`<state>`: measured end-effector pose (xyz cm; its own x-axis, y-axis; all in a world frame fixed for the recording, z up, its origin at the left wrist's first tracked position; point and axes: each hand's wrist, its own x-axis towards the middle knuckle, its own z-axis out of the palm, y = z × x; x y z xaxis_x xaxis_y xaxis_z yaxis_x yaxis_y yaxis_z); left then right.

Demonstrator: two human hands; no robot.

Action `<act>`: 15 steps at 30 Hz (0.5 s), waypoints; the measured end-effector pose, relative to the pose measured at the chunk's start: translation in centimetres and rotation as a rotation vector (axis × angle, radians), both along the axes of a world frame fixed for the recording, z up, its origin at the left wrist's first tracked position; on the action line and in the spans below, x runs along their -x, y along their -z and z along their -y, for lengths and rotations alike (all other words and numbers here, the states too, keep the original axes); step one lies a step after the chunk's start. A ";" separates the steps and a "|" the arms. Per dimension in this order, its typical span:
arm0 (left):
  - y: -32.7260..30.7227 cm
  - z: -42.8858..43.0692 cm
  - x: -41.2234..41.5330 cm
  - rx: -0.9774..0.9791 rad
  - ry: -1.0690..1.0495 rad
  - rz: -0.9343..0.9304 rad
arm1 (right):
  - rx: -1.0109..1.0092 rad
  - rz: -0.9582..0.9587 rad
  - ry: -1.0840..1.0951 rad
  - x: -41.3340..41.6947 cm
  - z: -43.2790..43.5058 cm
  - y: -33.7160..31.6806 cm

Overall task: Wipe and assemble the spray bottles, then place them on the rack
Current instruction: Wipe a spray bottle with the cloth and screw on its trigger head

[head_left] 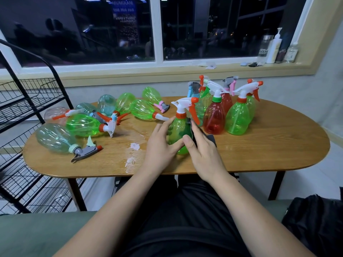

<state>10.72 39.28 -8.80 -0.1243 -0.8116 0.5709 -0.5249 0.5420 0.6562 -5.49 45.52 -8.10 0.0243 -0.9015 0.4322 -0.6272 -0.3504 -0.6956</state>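
A green spray bottle (179, 127) with a white and orange trigger head stands upright near the table's front middle. My left hand (161, 143) holds its left side, fingers curled round the body. My right hand (203, 154) presses a dark cloth (207, 136) against the bottle's right side, thumb on the front. Several assembled bottles, red (213, 117) and green (237, 118), stand upright at the back right. Several green and clear bottles (83, 125) lie on their sides at the left.
The oval wooden table (278, 145) has wet patches (134, 146) near its front middle. A black wire rack (27, 112) stands to the left. On the window sill at the back right are several toiletry bottles (274, 47). A black bag (315, 225) lies at the lower right.
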 end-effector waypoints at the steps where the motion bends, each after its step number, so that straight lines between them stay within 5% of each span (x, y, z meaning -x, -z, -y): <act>1: 0.0 -0.1 0.0 -0.004 -0.001 -0.007 | -0.033 -0.005 0.023 0.1 0.1 0.0; 6: 0.0 -0.2 -0.1 -0.029 -0.009 -0.035 | -0.165 -0.079 0.131 0.1 0.8 0.3; 15: -0.2 0.0 0.1 -0.029 0.014 -0.063 | -0.070 -0.091 0.087 0.1 0.8 1.0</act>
